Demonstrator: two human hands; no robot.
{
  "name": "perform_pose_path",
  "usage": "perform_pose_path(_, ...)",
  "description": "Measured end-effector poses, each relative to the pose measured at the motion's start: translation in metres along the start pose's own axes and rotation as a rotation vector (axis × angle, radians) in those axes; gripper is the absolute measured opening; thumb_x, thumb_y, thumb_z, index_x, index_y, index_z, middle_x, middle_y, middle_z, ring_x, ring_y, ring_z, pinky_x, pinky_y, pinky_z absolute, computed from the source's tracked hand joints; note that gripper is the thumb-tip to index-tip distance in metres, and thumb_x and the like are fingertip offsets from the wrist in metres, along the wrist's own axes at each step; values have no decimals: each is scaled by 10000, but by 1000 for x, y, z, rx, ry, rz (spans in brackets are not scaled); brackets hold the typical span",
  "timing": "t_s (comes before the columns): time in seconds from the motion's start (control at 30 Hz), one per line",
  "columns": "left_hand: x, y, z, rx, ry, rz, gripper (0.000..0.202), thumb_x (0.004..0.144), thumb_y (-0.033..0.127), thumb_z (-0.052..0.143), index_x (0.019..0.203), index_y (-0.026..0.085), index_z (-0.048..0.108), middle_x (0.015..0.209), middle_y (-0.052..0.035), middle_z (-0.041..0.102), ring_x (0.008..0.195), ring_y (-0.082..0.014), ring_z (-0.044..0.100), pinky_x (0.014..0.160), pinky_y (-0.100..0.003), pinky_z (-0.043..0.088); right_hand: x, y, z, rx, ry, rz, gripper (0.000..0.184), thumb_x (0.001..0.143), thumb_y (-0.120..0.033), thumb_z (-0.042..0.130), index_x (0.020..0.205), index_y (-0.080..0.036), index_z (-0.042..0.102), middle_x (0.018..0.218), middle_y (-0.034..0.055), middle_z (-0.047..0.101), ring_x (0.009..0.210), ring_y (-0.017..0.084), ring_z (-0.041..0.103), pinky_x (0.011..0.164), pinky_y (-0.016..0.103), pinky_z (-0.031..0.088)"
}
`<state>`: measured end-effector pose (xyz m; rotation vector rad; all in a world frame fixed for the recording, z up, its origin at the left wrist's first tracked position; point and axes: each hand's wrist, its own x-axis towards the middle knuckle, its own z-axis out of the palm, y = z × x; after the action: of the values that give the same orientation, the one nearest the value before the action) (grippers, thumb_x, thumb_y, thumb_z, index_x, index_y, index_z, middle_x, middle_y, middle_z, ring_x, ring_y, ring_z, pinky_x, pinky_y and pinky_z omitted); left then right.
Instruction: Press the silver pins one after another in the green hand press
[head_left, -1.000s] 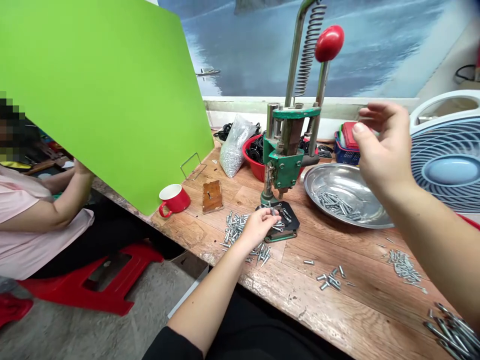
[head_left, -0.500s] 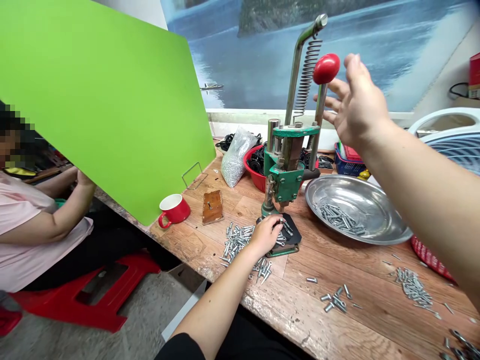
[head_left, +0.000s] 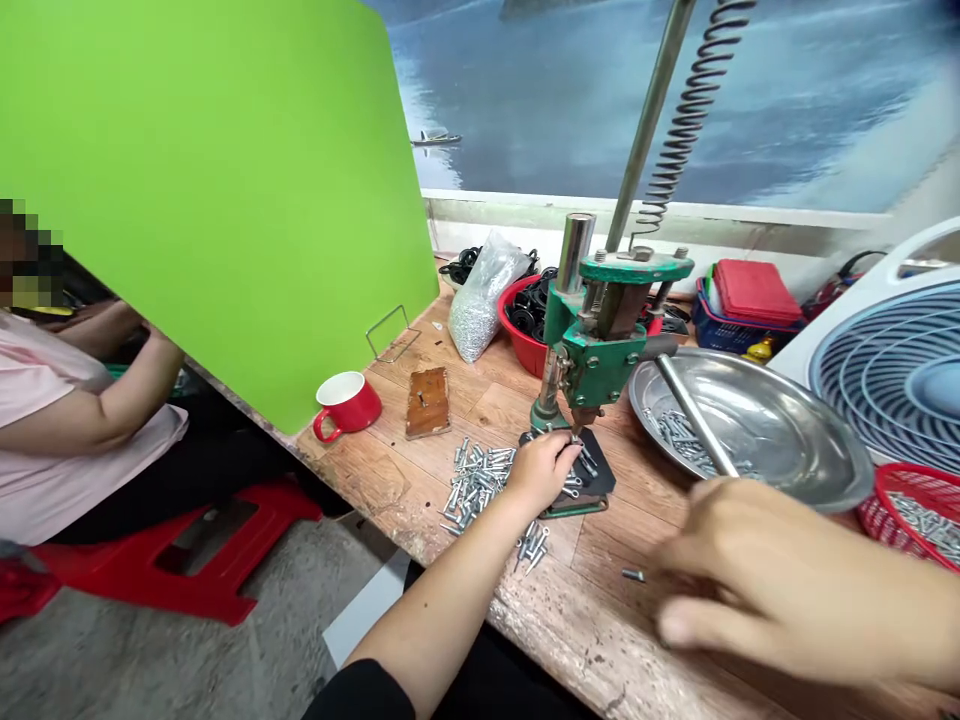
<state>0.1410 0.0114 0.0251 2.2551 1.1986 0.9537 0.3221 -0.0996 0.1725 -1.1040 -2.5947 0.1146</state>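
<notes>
My left hand (head_left: 541,468) reaches under the ram of a green hand press (head_left: 600,355), its thumb and fingers pinched on a small metal fitting mostly hidden by the fingertips. More silver fittings, some with eye-shaped ends, lie on the black plate (head_left: 600,462) beneath the ram. A heap of similar metal fittings (head_left: 480,480) spreads to the left of the hand. My right hand (head_left: 757,570), blurred, is curled over the end of the press lever (head_left: 694,415), which slants down toward me. The lever's red knob is hidden in the palm.
A steel bowl (head_left: 810,460) of small pins stands right of the press, by a red basket (head_left: 892,490) and a blue fan (head_left: 885,340). Leftward are a wooden block (head_left: 427,402), a red mug (head_left: 352,405) and a green panel (head_left: 225,180). Another person (head_left: 82,400) sits behind it.
My right hand has gone from open beside the raised red knob to closed over it, swinging the lever down. My left hand stays under the ram. The view has shifted downward.
</notes>
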Motion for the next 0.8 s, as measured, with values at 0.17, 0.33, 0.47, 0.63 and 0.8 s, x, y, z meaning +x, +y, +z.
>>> perform_pose_path(0.17, 0, 1, 1, 11, 4, 13, 255, 892, 305, 397, 1026, 216, 595, 1041, -27, 650, 957, -162, 592, 829, -280, 453, 5, 30, 88, -150, -27, -80, 307, 887, -349, 428, 659, -174, 535, 598, 3, 512, 585, 112, 445, 655, 291, 267)
perform_pose_path(0.33, 0, 1, 0, 19, 20, 29, 245, 888, 285, 407, 1013, 206, 602, 1018, -32, 658, 936, -161, 599, 829, -284, 460, 21, 59, 123, -248, 149, -186, 290, 866, -304, 453, 625, -164, 531, 571, 7, 482, 573, 114, 400, 661, 287, 248)
perform_pose_path(0.47, 0, 2, -2, -7, 36, 63, 223, 867, 276, 443, 994, 195, 607, 1035, -47, 648, 970, -168, 583, 865, -306, 451, 23, 63, 127, -260, 211, -196, 270, 850, -273, 481, 613, -152, 529, 569, 11, 471, 590, 109, 397, 683, 281, 266)
perform_pose_path(0.63, 1, -2, 1, 6, 122, 40, 344, 753, 343, 600, 1045, 161, 592, 1037, -92, 640, 1071, -231, 523, 944, -396, 406, 25, 68, 131, -255, 232, -213, 256, 844, -271, 494, 622, -150, 532, 573, 11, 461, 600, 108, 392, 683, 277, 279)
perform_pose_path(0.8, 4, -7, 7, 7, 94, 23, 269, 746, 308, 612, 972, 163, 628, 1020, -95, 650, 1003, -221, 564, 948, -406, 405, 37, 77, 141, -340, 346, -184, 265, 849, -265, 504, 617, -141, 527, 590, 17, 474, 602, 105, 389, 692, 278, 285)
